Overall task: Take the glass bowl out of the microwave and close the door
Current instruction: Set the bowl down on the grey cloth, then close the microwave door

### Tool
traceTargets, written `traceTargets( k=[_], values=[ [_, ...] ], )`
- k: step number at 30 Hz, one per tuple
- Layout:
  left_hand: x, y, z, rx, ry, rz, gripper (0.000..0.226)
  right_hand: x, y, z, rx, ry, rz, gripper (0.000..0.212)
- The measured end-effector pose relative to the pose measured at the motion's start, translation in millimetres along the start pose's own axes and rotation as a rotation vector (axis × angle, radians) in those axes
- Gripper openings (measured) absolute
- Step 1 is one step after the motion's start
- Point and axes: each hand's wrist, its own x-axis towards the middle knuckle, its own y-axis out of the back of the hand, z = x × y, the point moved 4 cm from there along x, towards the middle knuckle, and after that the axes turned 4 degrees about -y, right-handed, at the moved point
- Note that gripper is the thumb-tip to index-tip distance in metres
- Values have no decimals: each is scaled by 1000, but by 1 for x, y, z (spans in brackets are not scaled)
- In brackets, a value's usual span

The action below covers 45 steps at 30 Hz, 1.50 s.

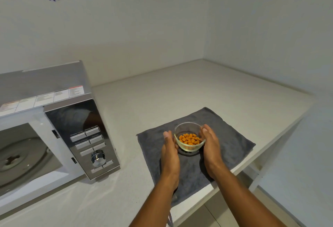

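Glass bowl (189,137) on grey towel (227,136), white corner counter (180,91); hands (170,152) (211,146) cup its sides; microwave (54,80) open

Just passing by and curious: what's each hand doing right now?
Left hand: cupped against the glass bowl, holding it.
Right hand: fingers curved round the same bowl, holding it.
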Motion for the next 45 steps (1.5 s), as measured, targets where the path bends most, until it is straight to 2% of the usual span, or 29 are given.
traceTargets(
  k=[1, 3, 7, 13, 25, 32, 42, 45],
  values=[
    [-2, 3, 2, -6, 8, -2, 84, -3, 0, -1, -3, 10, -4, 51],
    [-9, 8, 8, -8, 4, -6, 94, -12, 3, -3, -12, 38, 0, 47],
    [-26, 22, 22, -6, -30, 0, 94, -36, 8, -9, -92, 111, 61, 58],
    [-67, 44, 52, 6, -105, 25, 90, -90, 4, -29, -150, 304, 74, 56],
    [-184, 116, 138, -1, -314, 123, 74, -250, -36, -92, 3, 485, -155, 52],
    [-268, 141, 193, -57, -466, 169, 84, -337, -53, -122, 38, 561, -306, 61],
    [-371, 180, 260, -23, -665, 274, 78, -447, -88, -147, 115, 669, -548, 57],
    [-402, 200, 280, -30, -741, 326, 67, -482, -105, -149, 126, 698, -628, 55]
  ],
)
